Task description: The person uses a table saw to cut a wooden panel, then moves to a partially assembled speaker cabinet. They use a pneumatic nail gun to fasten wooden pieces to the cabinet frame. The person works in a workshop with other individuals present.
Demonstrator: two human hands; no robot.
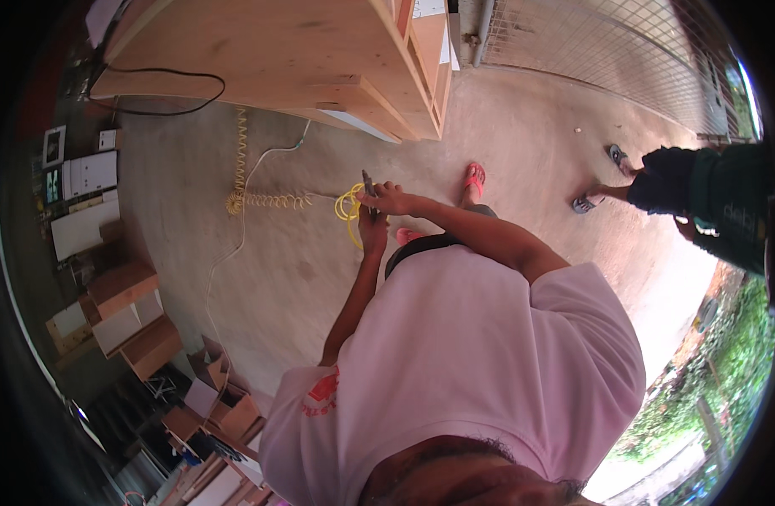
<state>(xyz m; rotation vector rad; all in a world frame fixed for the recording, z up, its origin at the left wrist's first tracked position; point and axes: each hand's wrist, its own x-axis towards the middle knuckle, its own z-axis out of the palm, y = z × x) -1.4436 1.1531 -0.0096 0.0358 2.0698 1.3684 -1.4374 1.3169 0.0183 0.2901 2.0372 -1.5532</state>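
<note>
My two hands come together in front of my body around a dark, slim tool [368, 182], whose narrow end sticks up past the fingers; its exact kind is too small to tell. The lower part is gripped by my left hand [373, 231]. From the right, my right hand [390, 201] reaches across, its thumb and fingers closed on the tool's middle. Loops of yellow hose [348, 221] lie right beside both hands, partly hidden behind them. Whether the hose joins the tool is hidden by my fingers.
A large wooden cabinet [278, 51] stands ahead, a black cable on it. Coiled yellow hose [242, 160] and a pale cord [222, 263] cross the concrete floor. Boxes and boards [138, 304] line the left. Another person [699, 190] stands at right, near a mesh gate [598, 51].
</note>
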